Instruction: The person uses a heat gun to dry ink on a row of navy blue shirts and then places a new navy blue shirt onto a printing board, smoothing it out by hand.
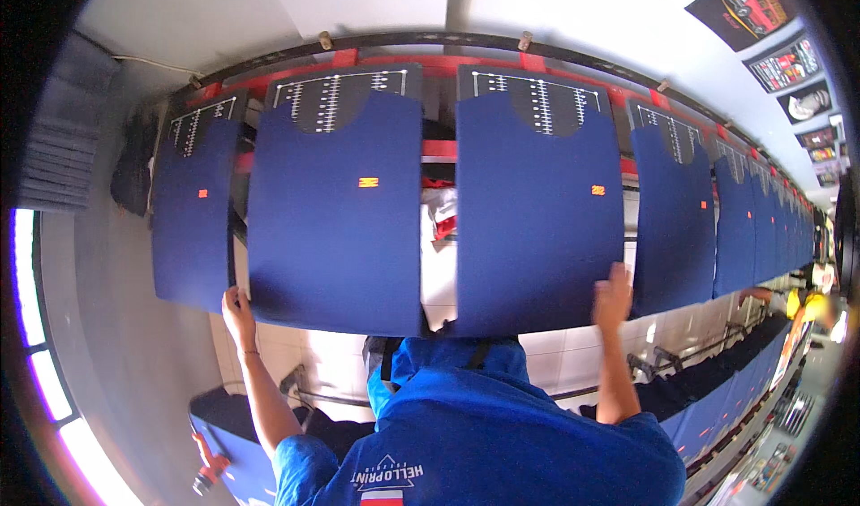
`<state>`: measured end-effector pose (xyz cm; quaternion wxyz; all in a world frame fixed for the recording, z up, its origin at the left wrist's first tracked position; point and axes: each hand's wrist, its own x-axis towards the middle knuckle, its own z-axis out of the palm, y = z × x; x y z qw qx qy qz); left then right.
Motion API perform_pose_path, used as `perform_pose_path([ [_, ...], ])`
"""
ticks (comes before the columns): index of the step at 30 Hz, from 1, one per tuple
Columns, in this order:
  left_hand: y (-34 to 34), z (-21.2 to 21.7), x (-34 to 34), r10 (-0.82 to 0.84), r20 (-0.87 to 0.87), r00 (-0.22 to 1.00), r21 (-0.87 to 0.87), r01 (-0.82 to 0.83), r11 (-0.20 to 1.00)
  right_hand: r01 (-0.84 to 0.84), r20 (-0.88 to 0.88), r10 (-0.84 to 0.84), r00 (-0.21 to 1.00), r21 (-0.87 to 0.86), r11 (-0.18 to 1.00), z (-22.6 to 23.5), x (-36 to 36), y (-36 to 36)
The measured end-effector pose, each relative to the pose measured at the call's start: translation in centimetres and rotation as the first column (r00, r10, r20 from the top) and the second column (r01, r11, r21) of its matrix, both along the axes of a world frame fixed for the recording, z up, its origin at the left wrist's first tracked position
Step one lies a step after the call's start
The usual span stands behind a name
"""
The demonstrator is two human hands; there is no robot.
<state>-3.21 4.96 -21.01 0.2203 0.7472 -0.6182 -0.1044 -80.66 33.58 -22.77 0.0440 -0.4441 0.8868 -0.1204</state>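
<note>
Two dark blue shirts lie stretched over flat black boards in front of me: the left shirt (336, 228) and the right shirt (537, 228). Each has a small orange print on its chest, and white ruler marks show on the board inside the neckline. My left hand (238, 316) is at the lower left corner of the left shirt, its fingers closed together on the edge. Over the lower right edge of the right shirt is my right hand (613, 298), slightly blurred, its fingers stretched out with nothing in them.
Further boards with blue shirts (674, 219) run in a row to the right, on a red and black rack (430, 58). Another blue shirt (195, 228) is at the left. Behind me stands a second row (717, 407). A person in yellow (811, 307) is far right.
</note>
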Motion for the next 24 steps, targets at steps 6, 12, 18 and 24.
perform_pose_path([
  [6,-7.6,1.8,2.8,0.052,-0.672,0.738,0.269,0.178,0.947,0.232,-0.233,-0.325,0.917,-0.352,0.907,0.0,12.6,0.9],
  [12,-0.8,-4.6,3.9,0.096,-0.939,0.330,0.271,0.540,0.797,0.201,0.829,0.279,0.485,-0.416,0.887,-1.8,38.2,-11.6],
  [18,7.9,-9.2,11.4,0.627,-0.778,0.034,0.499,0.640,0.584,0.281,0.933,-0.011,-0.359,0.119,0.952,-3.7,38.6,-1.3],
  [24,-7.8,7.4,8.0,0.061,-0.972,0.228,0.093,0.132,0.987,0.694,0.984,0.132,-0.121,-0.011,0.720,10.0,35.8,-17.6],
])
